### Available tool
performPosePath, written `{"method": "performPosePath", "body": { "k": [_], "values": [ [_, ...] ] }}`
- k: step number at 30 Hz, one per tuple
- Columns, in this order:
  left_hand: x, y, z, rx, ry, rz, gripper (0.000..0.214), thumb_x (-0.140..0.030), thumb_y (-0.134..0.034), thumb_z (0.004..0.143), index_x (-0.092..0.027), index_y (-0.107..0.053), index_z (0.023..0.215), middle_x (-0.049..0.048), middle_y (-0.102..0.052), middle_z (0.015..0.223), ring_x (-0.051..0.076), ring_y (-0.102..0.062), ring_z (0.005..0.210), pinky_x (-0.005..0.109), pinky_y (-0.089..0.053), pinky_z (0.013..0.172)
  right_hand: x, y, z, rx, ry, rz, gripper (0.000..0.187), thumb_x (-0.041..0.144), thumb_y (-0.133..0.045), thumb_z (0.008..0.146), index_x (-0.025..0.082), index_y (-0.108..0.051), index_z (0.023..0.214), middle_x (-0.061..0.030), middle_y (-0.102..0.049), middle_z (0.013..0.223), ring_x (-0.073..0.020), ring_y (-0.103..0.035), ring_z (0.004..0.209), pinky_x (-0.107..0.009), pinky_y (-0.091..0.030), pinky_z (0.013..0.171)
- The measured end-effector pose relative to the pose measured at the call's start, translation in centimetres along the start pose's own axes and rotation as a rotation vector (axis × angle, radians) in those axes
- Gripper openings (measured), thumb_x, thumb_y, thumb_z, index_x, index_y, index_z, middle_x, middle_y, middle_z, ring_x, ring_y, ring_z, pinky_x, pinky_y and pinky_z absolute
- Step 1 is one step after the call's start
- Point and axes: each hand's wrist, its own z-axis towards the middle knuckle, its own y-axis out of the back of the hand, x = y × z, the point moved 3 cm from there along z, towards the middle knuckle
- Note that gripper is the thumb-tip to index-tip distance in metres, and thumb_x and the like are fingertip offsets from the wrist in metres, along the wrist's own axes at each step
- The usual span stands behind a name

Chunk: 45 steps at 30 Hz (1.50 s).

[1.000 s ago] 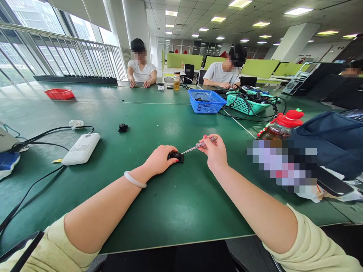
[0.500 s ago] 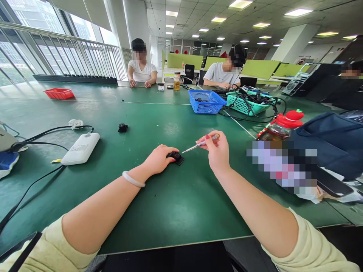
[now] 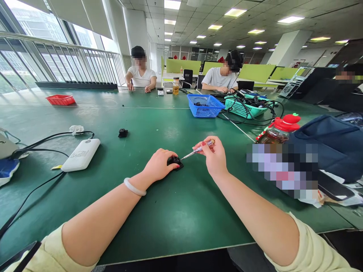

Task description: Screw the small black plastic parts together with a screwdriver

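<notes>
Your left hand (image 3: pixel 159 165) rests on the green table (image 3: pixel 170 211), its fingers curled down over a small black part (image 3: pixel 175 161) and pressing it in place near the middle of the table. Your right hand (image 3: pixel 213 156) is closed around a slim screwdriver (image 3: pixel 197 149), pinching its handle between thumb and fingertips; the shaft slants down to the left and its tip meets the black part just beside your left fingertips. A pale bangle (image 3: pixel 134 187) sits on your left wrist.

To the left, a white power bank (image 3: pixel 81 155) lies flat with black cables (image 3: pixel 42 139) running from it toward the left edge. Farther back, a second small black part (image 3: pixel 123 132) lies alone, well apart from your hands. A red tray (image 3: pixel 60 99) sits at the far left. Far to the right of centre stand a blue basket (image 3: pixel 204 105) and, just beside it, a teal basket (image 3: pixel 244 107) full of tangled cables. On your right, near the table's edge, a bottle with a red lid (image 3: pixel 279 130) stands next to a dark blue bag (image 3: pixel 326 145). Two people sit at the far side of the table.
</notes>
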Motion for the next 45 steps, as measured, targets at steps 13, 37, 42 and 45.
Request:
{"method": "performPosePath", "body": {
  "k": [13, 37, 42, 45],
  "values": [
    [0.2, 0.0, 0.0, -0.001, -0.017, -0.018, 0.033, -0.041, -0.063, 0.083, -0.026, -0.069, 0.112, 0.0037, -0.071, 0.111, 0.027, -0.056, 0.110, 0.044, -0.045, 0.100, -1.2, 0.0, 0.4, -0.059, -0.147, 0.067, 0.043, 0.052, -0.077, 0.069, 0.023, -0.048, 0.082, 0.0048, -0.068, 0.071, -0.0162, -0.072, 0.068, -0.033, -0.061, 0.069],
    [0.2, 0.2, -0.1, 0.002, -0.012, -0.014, 0.034, -0.038, -0.063, 0.084, -0.023, -0.068, 0.114, 0.0033, -0.071, 0.112, 0.027, -0.055, 0.110, 0.043, -0.045, 0.099, 0.4, -0.8, -0.6, 0.052, -0.010, -0.043, 0.040, 0.054, -0.074, 0.073, 0.023, -0.052, 0.085, 0.0023, -0.065, 0.075, -0.0169, -0.071, 0.075, -0.032, -0.058, 0.073],
    [0.2, 0.2, -0.1, -0.002, -0.015, -0.014, 0.035, -0.040, -0.063, 0.084, -0.024, -0.068, 0.115, 0.0037, -0.070, 0.113, 0.027, -0.056, 0.110, 0.042, -0.046, 0.098, 0.1, -0.4, -0.2, 0.021, -0.072, -0.069, 0.038, 0.055, -0.071, 0.074, 0.022, -0.056, 0.083, 0.0005, -0.067, 0.074, -0.0160, -0.069, 0.074, -0.029, -0.057, 0.068],
    [0.1, 0.2, -0.1, 0.002, -0.025, -0.011, 0.035, -0.040, -0.062, 0.084, -0.024, -0.068, 0.115, 0.0035, -0.071, 0.113, 0.026, -0.056, 0.109, 0.042, -0.046, 0.098, 0.0, -0.2, 0.1, 0.004, -0.077, -0.144, 0.035, 0.054, -0.068, 0.078, 0.021, -0.057, 0.080, -0.0007, -0.068, 0.075, -0.0132, -0.065, 0.066, -0.023, -0.052, 0.054]
  ]
}}
